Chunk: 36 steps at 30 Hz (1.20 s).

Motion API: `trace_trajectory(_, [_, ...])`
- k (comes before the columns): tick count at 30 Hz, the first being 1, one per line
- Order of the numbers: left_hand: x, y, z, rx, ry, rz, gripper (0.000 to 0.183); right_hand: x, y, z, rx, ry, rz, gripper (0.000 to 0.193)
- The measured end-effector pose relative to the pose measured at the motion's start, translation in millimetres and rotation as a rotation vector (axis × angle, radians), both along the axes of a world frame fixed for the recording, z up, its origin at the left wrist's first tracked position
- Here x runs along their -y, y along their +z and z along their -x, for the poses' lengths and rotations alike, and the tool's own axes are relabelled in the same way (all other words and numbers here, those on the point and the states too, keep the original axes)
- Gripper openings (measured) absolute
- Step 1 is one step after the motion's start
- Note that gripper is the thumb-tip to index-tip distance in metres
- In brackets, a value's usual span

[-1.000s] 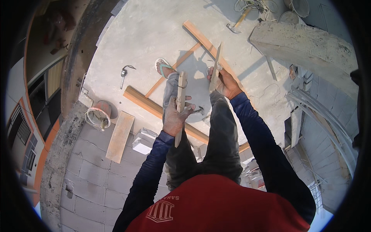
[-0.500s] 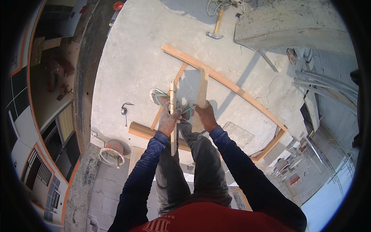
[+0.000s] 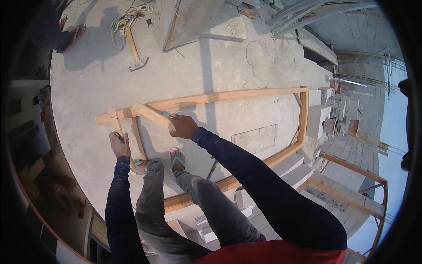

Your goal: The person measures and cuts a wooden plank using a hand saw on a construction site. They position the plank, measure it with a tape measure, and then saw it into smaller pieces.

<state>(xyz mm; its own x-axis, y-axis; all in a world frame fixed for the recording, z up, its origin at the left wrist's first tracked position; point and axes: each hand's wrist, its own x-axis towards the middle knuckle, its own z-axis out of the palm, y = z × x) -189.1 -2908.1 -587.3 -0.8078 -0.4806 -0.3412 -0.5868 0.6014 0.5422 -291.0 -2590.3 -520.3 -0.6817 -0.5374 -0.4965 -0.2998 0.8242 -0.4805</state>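
Left hand (image 3: 120, 145) closed round 1 stick (image 3: 116, 122); right hand (image 3: 183, 127) gripping 1 board (image 3: 151, 115). Floor (image 3: 176, 79) nearby: 1 frame (image 3: 237, 94), 1 hammer (image 3: 131, 44).

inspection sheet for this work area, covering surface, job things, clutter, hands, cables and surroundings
Surface: grey floor, shadows across it
Job's things: left strip and right strip, both wood, in hand; wooden frame lying on the floor; contact between strips and frame unclear
Clutter: hammer beside tangled rope
Hands: left hand grips left strip, right hand right strip
Cables: thin loose line, kind unclear
Surroundings: another person's foot, upper left; grey blocks, right
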Motion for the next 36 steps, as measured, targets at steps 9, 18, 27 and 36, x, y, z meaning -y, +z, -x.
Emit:
trace_trajectory(9, [-37, 8, 22, -0.151, -0.167, -0.048, 0.037, 25, -18, 11, -0.114, -0.094, -0.093, 0.053])
trace_trajectory(18, [-149, 39, -83, 0.099, -0.477, -0.186, 0.025, -28, 1, -174, 0.203, -0.301, 0.091, 0.058])
trace_trajectory(27, [-199, 18, -58, 0.175, -1.215, -0.231, 0.026, -92, 26, -183, 0.1, -0.084, 0.065, 0.052])
trace_trajectory(36, [-197, 9, -6, 0.154, -1.082, 0.173, 0.056, -138, 88, -356, -0.233, -1.453, -0.034, 0.034])
